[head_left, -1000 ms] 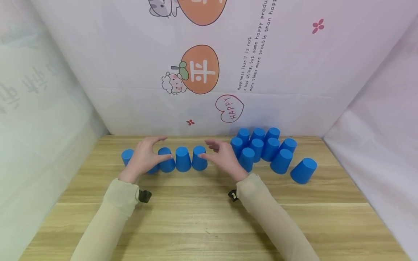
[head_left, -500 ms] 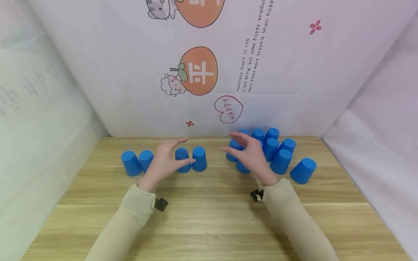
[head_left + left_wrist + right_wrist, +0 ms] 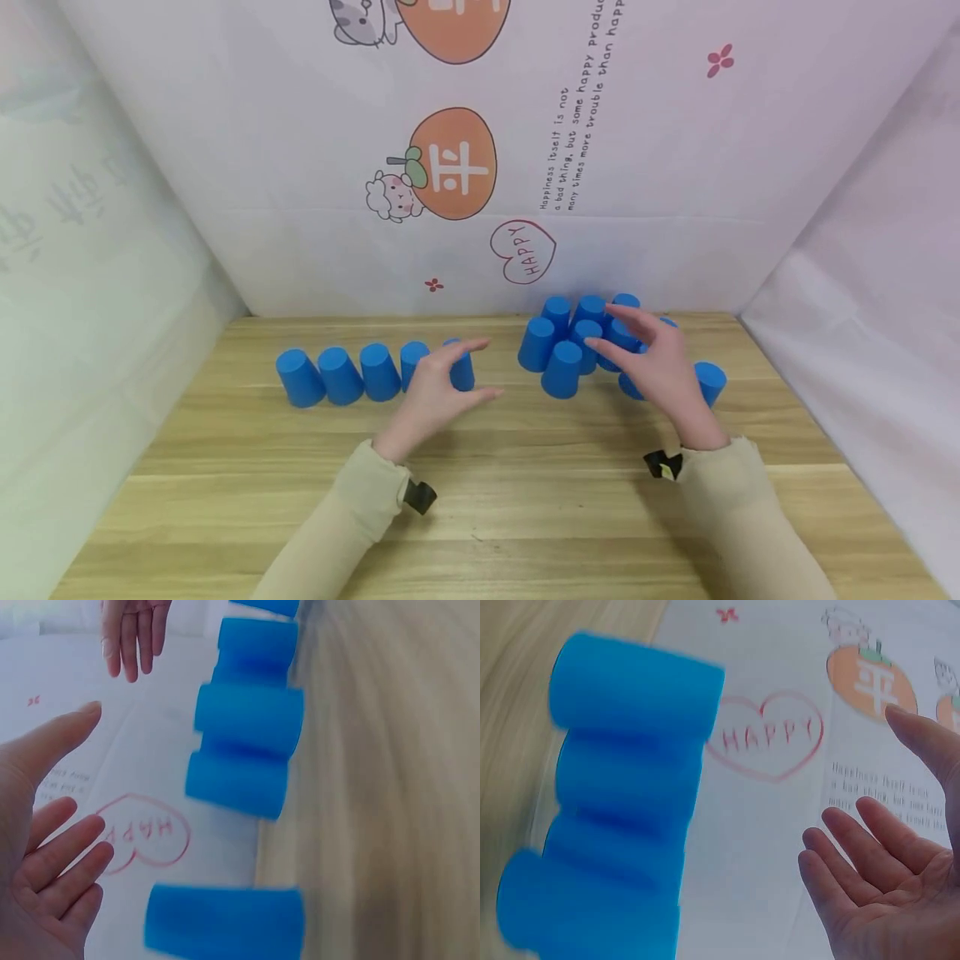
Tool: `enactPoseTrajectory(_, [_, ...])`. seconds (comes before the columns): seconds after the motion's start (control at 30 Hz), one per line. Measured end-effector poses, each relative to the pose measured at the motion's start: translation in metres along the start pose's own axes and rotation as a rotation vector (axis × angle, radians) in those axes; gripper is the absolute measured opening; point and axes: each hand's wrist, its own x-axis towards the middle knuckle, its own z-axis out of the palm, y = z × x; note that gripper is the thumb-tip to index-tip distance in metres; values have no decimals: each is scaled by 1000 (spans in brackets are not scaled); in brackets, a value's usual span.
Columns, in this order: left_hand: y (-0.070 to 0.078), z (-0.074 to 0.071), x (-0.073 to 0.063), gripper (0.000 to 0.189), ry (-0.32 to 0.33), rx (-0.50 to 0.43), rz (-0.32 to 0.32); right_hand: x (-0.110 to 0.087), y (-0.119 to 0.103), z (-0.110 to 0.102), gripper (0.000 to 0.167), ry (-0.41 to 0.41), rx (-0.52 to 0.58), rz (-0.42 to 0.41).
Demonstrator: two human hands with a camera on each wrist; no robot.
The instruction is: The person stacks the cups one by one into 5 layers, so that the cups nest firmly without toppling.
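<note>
A row of several upside-down blue cups (image 3: pixel 341 377) stands on the left half of the table. Over the row's right end hovers my left hand (image 3: pixel 433 398), thumb and fingers spread apart with nothing between them; it partly covers the last cups. To the right, more blue cups (image 3: pixel 561 371) stand in a close cluster. My right hand (image 3: pixel 656 362) is above the cluster's right part, likewise spread and holding nothing, and it hides some cups there. In the right wrist view, several cups (image 3: pixel 634 682) appear beside the right hand (image 3: pixel 885 877), apart from it.
The wooden table (image 3: pixel 510 500) ends at a white printed cloth backdrop (image 3: pixel 637 250). White cloth also hangs on the left (image 3: pixel 97 250) and right sides. One blue cup (image 3: pixel 710 382) stands at the far right of the cluster, partly behind the right wrist.
Both hands have moved to the right above the cups, still spread. The left one went along the row toward its right end, uncovering cups; the right one crossed the cluster. The cups look mostly unmoved.
</note>
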Motion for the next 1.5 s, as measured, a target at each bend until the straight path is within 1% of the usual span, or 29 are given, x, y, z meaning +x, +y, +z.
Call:
enactPoseTrajectory(0.1, [4, 15, 0, 68, -14, -40, -5, -4, 11, -17, 73, 16, -25, 45])
enactPoseTrajectory(0.27, [11, 38, 3, 70, -45, -127, -26, -11, 40, -47, 76, 64, -46, 131])
enactPoseTrajectory(0.33, [13, 46, 6, 72, -54, -148, -37, -15, 52, -58, 77, 72, -58, 154])
enactPoseTrajectory(0.4, [16, 53, 9, 73, -58, -160, -54, -19, 63, -66, 77, 71, -89, 169])
enactPoseTrajectory(0.57, [21, 69, 17, 78, -59, -175, -121, -31, 88, -81, 78, 27, -152, 176])
enactPoseTrajectory(0.67, [23, 77, 23, 80, -57, -171, -142, -37, 99, -85, 79, 17, -164, 188])
enactPoseTrajectory(0.87, [26, 87, 37, 81, -50, -176, -124, -42, 111, -88, 74, 47, -194, 238])
enactPoseTrajectory(1.0, [24, 89, 47, 79, -58, -168, -116, -42, 114, -88, 75, 62, -200, 273])
enactPoseTrajectory(1.1, [23, 91, 56, 78, -67, -147, -131, -41, 114, -88, 78, 58, -208, 287])
enactPoseTrajectory(1.2, [21, 96, 63, 77, -83, -128, -148, -40, 113, -88, 80, 51, -215, 301])
enactPoseTrajectory(1.33, [15, 107, 68, 74, -96, -122, -166, -39, 113, -86, 82, 45, -209, 308])
enactPoseTrajectory(1.5, [8, 120, 66, 71, -108, -118, -200, -41, 112, -84, 82, 41, -203, 313])
